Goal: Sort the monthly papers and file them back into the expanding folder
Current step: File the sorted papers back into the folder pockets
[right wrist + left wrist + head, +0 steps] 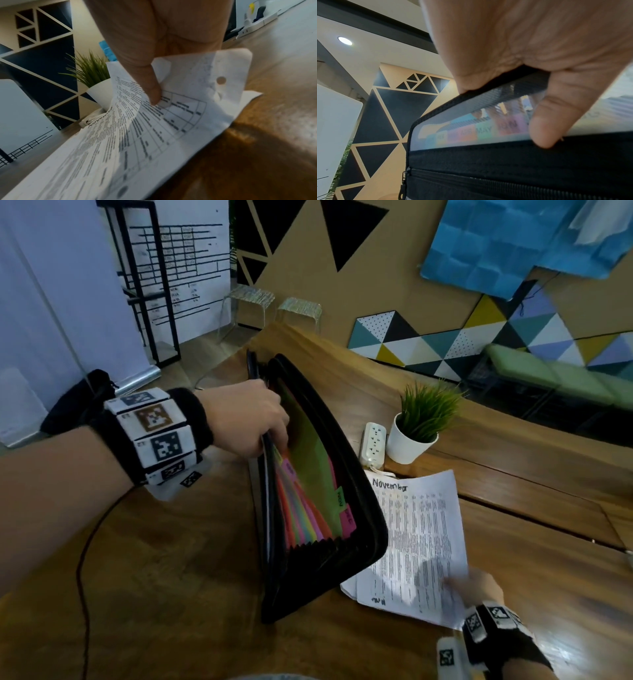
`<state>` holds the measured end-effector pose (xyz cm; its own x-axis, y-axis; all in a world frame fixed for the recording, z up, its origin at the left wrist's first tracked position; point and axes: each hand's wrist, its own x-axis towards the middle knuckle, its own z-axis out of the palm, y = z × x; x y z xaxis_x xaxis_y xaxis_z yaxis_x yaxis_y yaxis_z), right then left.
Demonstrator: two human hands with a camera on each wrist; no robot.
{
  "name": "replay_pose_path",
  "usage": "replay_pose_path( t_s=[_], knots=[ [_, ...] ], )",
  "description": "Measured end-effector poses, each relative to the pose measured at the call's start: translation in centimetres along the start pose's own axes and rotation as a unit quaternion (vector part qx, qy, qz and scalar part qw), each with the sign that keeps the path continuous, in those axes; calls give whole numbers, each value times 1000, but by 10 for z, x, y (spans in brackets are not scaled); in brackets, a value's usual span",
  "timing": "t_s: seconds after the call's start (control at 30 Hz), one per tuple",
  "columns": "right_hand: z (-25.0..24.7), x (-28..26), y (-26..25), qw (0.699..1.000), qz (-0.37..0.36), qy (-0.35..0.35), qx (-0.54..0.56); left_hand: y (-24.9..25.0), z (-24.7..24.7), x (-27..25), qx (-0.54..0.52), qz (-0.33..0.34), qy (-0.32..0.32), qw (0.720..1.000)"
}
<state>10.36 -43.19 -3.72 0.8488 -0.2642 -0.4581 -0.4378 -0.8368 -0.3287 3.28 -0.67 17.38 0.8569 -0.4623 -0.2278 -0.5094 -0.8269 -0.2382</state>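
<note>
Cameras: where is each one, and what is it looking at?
Head: on the head, looking down at the table, folder, both hands.
Left wrist: looks along the left hand at the folder's tabs.
Right wrist: looks along the right hand at the papers.
Shared: head and right wrist both show the plant.

Potted plant [416,422] beside power strip [373,445]
</note>
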Motion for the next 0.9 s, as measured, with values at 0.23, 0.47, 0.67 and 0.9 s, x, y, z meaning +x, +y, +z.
replay_pose_path(
  t_s=[0.23,0.47,0.67,0.9],
  knots=[
    [19,12,15,988,-30,-9,-148,1,-2,1,-35,3,26,999],
    [10,18,16,983,-22,-8,-181,2,-1,12,-38,14,39,998],
    [-1,10,8,998,-25,-5,-66,3,-1,10,-26,-2,18,999],
    [-2,1,14,998,-38,35,30,-1,4,0,-41,-12,30,999]
  ],
)
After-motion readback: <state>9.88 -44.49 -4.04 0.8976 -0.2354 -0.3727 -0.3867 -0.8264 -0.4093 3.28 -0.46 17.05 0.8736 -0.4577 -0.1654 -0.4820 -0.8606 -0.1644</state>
